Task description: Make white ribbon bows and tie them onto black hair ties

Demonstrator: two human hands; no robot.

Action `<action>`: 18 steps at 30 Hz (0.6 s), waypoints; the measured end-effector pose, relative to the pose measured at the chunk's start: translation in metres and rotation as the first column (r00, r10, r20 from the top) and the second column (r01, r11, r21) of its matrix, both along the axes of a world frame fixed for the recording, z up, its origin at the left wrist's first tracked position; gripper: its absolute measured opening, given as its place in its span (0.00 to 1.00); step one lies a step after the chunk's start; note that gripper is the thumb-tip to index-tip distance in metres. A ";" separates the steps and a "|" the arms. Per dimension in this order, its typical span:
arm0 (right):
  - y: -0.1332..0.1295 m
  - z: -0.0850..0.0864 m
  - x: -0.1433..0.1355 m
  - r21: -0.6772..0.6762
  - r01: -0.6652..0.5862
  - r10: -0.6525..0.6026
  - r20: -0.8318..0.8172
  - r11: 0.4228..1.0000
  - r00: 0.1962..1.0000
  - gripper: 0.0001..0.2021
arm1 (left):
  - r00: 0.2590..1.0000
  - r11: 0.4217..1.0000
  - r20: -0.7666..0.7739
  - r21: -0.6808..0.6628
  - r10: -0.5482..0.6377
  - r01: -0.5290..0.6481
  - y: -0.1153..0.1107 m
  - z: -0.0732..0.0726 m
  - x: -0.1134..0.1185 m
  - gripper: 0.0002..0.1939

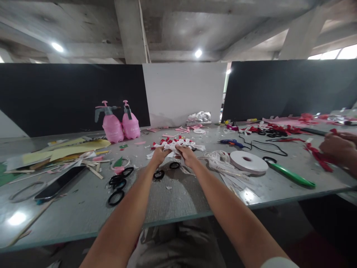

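Note:
Both my hands meet at the middle of the table, over a pile of red and white ribbon bows. My left hand has its fingers closed on white printed ribbon. From the other side my right hand pinches the same ribbon. Fingers partly hide what is gripped, so its exact shape is unclear. Just below the hands lie two black scissor-like rings or hair ties. To the right, a loose heap of white printed ribbon lies beside a white ribbon roll.
Two pink spray bottles stand at the back left. Left of my arms are a phone, black rings and paper scraps. On the right lie a blue glue gun, its cord and green-handled scissors. A co-worker's hand holds red ribbon.

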State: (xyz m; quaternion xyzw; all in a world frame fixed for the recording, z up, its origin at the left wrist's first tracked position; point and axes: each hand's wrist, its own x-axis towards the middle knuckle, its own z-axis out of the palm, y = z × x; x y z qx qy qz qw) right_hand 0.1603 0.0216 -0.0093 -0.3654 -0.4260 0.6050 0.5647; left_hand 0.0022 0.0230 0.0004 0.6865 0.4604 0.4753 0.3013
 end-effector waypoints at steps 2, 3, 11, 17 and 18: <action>0.000 0.001 0.000 -0.041 0.007 -0.008 -0.019 0.999 1.000 0.09 | 1.000 1.000 0.009 0.003 -0.011 0.011 -0.001 -0.001 0.001 0.17; -0.001 0.001 0.000 -0.055 0.018 -0.019 -0.024 0.998 1.000 0.09 | 1.000 1.000 0.022 0.001 -0.014 0.014 -0.001 -0.001 0.001 0.17; 0.003 -0.001 0.002 0.139 0.133 -0.154 0.150 0.981 0.977 0.14 | 0.966 0.978 0.227 -0.132 -0.127 0.160 0.000 -0.006 0.004 0.21; 0.007 -0.006 -0.005 0.295 0.234 -0.318 0.283 0.926 0.905 0.15 | 0.966 0.999 0.254 0.010 0.048 -0.052 0.010 -0.013 0.012 0.17; 0.007 -0.007 -0.006 0.336 0.264 -0.372 0.312 0.904 0.874 0.15 | 0.968 0.996 0.245 0.041 0.063 -0.075 0.010 -0.014 0.012 0.16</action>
